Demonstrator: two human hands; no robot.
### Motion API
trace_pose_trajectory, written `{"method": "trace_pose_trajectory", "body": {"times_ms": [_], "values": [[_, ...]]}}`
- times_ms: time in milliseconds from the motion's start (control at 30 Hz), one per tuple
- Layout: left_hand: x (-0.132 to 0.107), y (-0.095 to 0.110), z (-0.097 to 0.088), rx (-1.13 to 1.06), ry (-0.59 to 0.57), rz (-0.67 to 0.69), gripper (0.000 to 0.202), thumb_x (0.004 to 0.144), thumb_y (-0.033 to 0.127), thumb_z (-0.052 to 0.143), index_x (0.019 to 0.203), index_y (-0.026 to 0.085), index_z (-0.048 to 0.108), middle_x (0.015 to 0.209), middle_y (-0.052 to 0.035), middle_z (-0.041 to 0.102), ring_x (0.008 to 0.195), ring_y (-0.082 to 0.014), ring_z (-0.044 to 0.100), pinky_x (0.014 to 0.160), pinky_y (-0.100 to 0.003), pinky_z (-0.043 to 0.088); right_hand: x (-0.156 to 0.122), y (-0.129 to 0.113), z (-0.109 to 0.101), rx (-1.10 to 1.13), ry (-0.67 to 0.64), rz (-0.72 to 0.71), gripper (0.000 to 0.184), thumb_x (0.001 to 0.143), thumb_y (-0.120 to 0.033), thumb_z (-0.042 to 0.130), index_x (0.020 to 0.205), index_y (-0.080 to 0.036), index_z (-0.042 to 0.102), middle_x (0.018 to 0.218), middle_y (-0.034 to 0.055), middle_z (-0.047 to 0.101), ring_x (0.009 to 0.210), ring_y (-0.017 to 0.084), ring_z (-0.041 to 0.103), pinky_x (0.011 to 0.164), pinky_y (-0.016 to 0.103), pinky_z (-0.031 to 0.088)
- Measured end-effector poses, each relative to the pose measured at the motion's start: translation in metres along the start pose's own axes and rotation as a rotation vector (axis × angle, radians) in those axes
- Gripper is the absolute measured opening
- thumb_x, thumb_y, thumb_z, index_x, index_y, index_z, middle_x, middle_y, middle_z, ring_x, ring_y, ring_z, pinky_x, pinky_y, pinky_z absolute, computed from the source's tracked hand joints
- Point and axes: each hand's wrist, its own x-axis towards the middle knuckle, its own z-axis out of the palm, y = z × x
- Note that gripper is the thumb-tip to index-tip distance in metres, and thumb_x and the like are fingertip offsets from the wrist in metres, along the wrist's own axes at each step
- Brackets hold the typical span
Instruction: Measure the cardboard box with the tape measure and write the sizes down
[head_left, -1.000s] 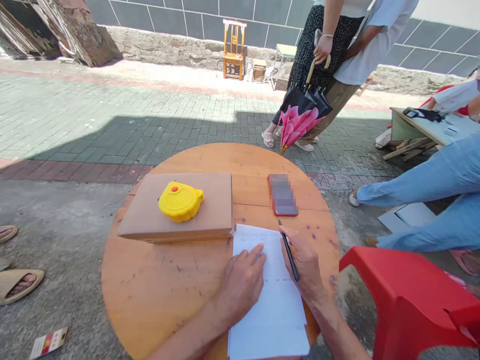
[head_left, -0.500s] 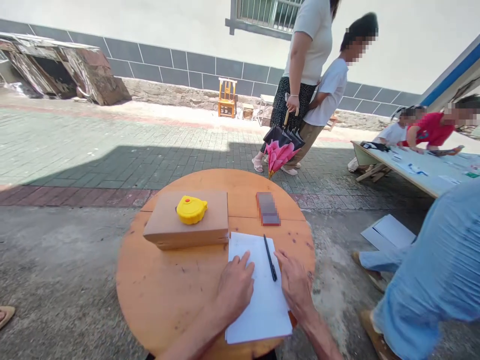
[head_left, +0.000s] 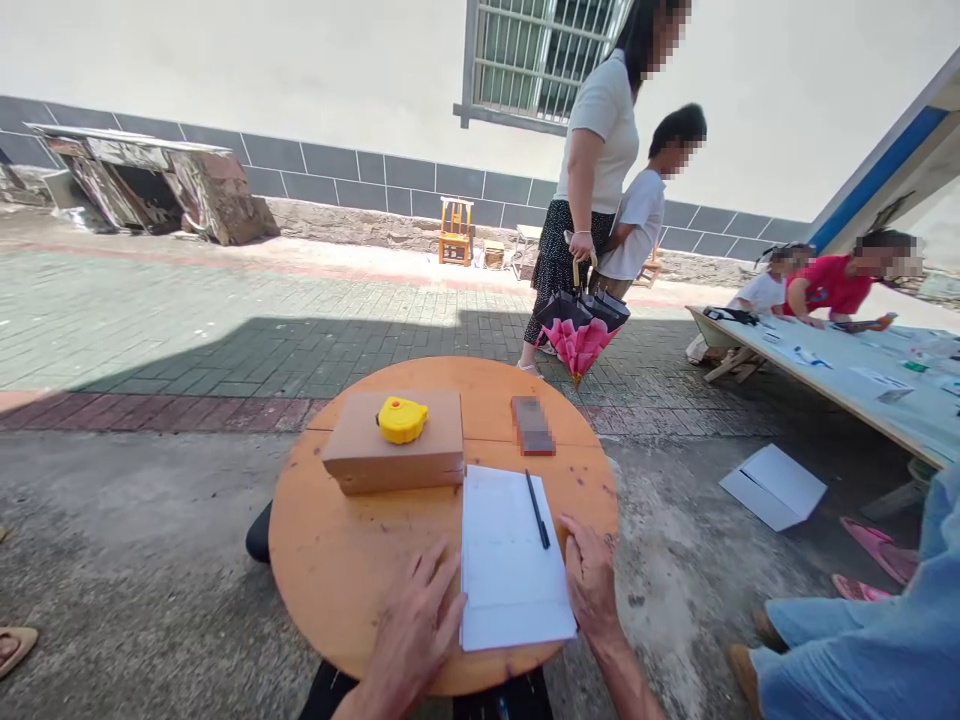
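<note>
My left hand (head_left: 414, 628) lies flat on the round wooden table (head_left: 330, 550), fingers spread, just left of a white sheet of paper (head_left: 510, 560). My right hand (head_left: 591, 585) rests open at the table's right edge, touching the paper's right side. A black pen (head_left: 537, 509) lies loose on the paper. Further back a yellow tape measure (head_left: 403, 419) sits on a flat cardboard box (head_left: 394, 455). A phone in a red case (head_left: 532, 425) lies to the right of the box.
Two people stand behind the table; one holds a folded pink and black umbrella (head_left: 581, 335). Someone in blue jeans (head_left: 862, 640) is close at the right. A long low table (head_left: 847, 375) with children stands at far right. White paper (head_left: 772, 485) lies on the ground.
The view has risen and pulled back. My right hand let go of the pen, which now lies on the paper. My left hand slid off the paper onto the bare table.
</note>
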Motion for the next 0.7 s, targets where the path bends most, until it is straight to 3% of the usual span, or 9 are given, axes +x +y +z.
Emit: {"method": "trace_pose_trajectory", "body": {"times_ms": [400,567,700], "values": [[-0.019,0.007,0.016,0.086,0.004,0.139,0.046,0.079,0.027,0.062,0.125,0.024,0.06,0.139,-0.008,0.056,0.125,-0.0331,0.051,0.098,-0.051,0.047,0.002,-0.009,-0.005,-0.019,-0.07,0.0,0.035,0.087,-0.027,0.043,0.102,-0.017,0.073,0.107,0.0113,0.073,0.103,0.027,0.066,0.095,0.049,0.05],[-0.022,0.0,0.006,0.004,0.028,0.106,0.045,0.082,0.03,0.061,0.126,0.023,0.06,0.137,-0.0103,0.056,0.124,-0.0318,0.053,0.097,-0.049,0.051,0.007,-0.011,-0.01,0.01,-0.085,0.034,0.034,0.087,-0.03,0.044,0.099,-0.019,0.073,0.103,0.0086,0.075,0.098,0.025,0.069,0.091,0.044,0.054],[-0.025,-0.027,-0.015,-0.116,0.182,-0.056,0.041,0.088,0.03,0.055,0.128,0.024,0.057,0.138,-0.0101,0.055,0.125,-0.028,0.053,0.099,-0.046,0.05,0.015,-0.016,-0.012,0.021,-0.08,0.11,0.035,0.084,-0.034,0.046,0.098,-0.017,0.073,0.101,0.0108,0.076,0.093,0.027,0.071,0.082,0.043,0.058]]}}
